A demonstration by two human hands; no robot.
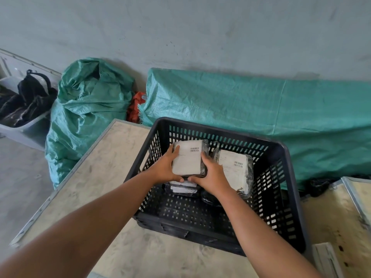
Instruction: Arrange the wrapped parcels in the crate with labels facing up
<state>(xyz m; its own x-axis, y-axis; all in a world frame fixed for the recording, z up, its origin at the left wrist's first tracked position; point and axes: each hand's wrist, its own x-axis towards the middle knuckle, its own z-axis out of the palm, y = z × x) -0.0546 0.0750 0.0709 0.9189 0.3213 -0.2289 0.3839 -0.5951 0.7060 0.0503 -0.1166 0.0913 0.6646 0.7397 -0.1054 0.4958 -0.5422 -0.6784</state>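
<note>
Both hands, left (163,169) and right (213,179), clamped a label-up parcel (187,160) inside the black crate (289,199); best lowered flat, square beside its neighbour (234,169).

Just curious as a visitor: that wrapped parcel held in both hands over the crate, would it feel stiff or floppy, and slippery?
Probably fairly stiff: the parcel keeps a flat, boxy shape though gripped only at its sides by the left hand and right hand. Its glossy clear wrap may be a little slippery. It is unlikely to roll, being flat.
</note>
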